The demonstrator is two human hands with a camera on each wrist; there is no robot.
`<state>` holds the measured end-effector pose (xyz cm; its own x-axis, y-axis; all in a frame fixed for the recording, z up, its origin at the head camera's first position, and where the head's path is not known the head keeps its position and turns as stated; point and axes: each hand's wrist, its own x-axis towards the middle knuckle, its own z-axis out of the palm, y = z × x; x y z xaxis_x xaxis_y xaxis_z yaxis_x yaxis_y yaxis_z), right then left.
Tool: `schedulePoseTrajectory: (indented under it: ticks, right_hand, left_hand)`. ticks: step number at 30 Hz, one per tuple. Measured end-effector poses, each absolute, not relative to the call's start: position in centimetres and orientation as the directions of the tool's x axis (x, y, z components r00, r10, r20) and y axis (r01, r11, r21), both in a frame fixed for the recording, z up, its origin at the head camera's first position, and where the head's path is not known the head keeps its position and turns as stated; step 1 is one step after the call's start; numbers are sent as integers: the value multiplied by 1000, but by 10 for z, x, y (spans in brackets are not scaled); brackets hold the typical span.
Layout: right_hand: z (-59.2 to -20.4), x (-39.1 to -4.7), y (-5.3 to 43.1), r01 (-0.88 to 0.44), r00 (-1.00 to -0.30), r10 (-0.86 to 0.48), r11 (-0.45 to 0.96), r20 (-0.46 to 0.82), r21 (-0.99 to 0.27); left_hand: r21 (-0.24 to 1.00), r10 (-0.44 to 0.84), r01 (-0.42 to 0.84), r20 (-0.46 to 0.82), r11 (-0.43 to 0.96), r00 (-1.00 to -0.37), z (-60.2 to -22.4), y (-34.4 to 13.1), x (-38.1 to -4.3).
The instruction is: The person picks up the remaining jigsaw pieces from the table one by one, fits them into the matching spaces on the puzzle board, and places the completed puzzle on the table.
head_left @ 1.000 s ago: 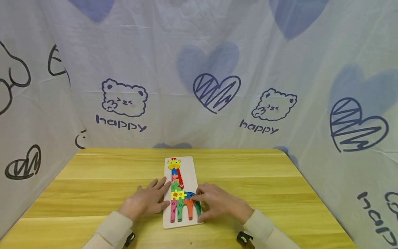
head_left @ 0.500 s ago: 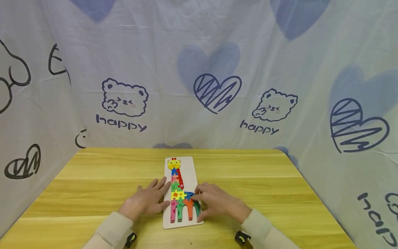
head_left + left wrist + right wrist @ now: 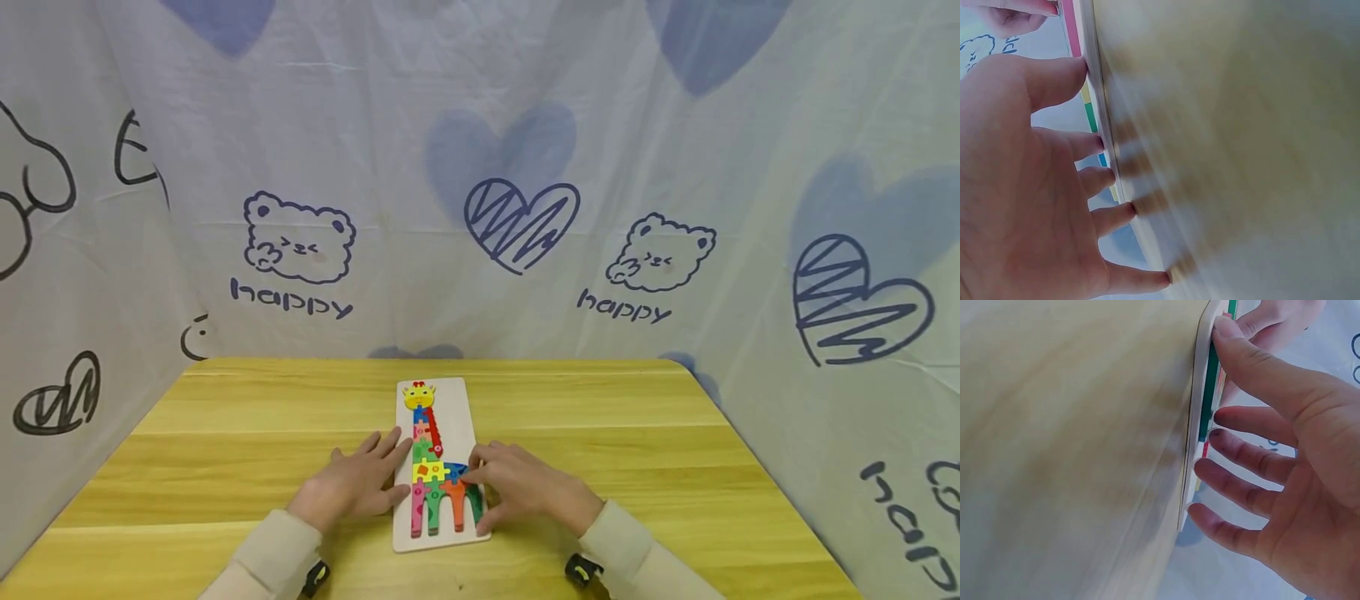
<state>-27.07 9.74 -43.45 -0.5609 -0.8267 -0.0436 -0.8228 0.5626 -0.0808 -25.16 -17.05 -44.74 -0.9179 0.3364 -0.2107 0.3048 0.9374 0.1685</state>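
A giraffe puzzle of colourful interlocking pieces lies on a pale board, with a yellow head at the far end. My left hand rests along the board's left edge, fingers spread and thumb near the pink leg piece. In the left wrist view, the fingertips touch that side. Over the board's right edge, my right hand touches the dark green piece. Its thumb lies at one end of that piece and the index fingertip close to the other. The hand partly hides this piece in the head view.
The board lies on a light wood-grain table. Behind and beside it hangs a white curtain printed with hearts, bears and lettering. Both cuffs are pale, with a dark strap device under the right one.
The right hand has shifted very slightly left, and the dark green piece sits a little closer to the orange leg. My left hand and the board stay in place.
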Motion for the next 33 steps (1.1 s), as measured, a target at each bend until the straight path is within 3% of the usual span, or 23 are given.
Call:
schedulePoseTrajectory:
  ticks: [20,33]
  right_hand:
    - [-434,-271,99,-794,-584,-808,588,-74,-154]
    - [-433,-270,96,-807,-573,-817,576,-69,-125]
  left_hand:
    - [175,340,306,-216,936,-915,-448,-172,-254]
    - [178,340,305,-228,936,-912,-446,-170,-254]
